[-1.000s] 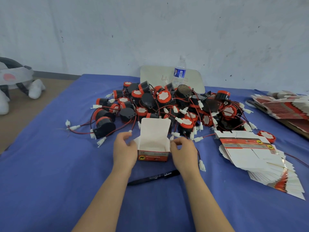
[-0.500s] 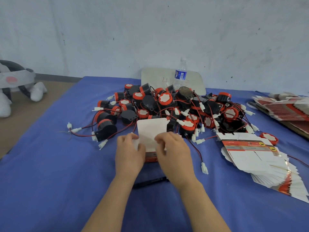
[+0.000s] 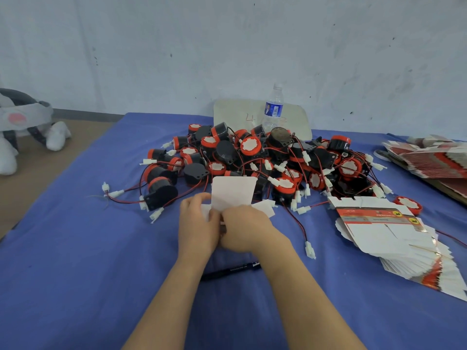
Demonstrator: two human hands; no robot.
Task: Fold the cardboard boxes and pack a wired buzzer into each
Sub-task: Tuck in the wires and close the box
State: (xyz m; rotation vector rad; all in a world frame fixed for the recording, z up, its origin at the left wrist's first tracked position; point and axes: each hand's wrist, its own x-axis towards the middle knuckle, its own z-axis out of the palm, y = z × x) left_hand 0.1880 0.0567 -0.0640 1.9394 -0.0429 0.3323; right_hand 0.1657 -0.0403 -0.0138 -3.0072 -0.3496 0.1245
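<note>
Folding step: your left hand (image 3: 198,223) and right hand (image 3: 243,231), touching, grip the cardboard box (image 3: 263,209) just before the buzzer pile (image 3: 265,160); next, probably tuck its upright lid (image 3: 233,192).

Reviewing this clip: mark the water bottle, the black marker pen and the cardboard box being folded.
water bottle (image 3: 273,111), head view, blue label
black marker pen (image 3: 231,270), head view, middle of barrel
cardboard box (image 3: 233,192), head view, upright white flap

The worktop (image 3: 75,248) is covered in plain blue. The buzzers (image 3: 250,146) are black with red rings, white faces and red-and-black wires. The box flap (image 3: 233,192) is white; the flat cartons (image 3: 384,231) are white with red bands and yellow badges.
</note>
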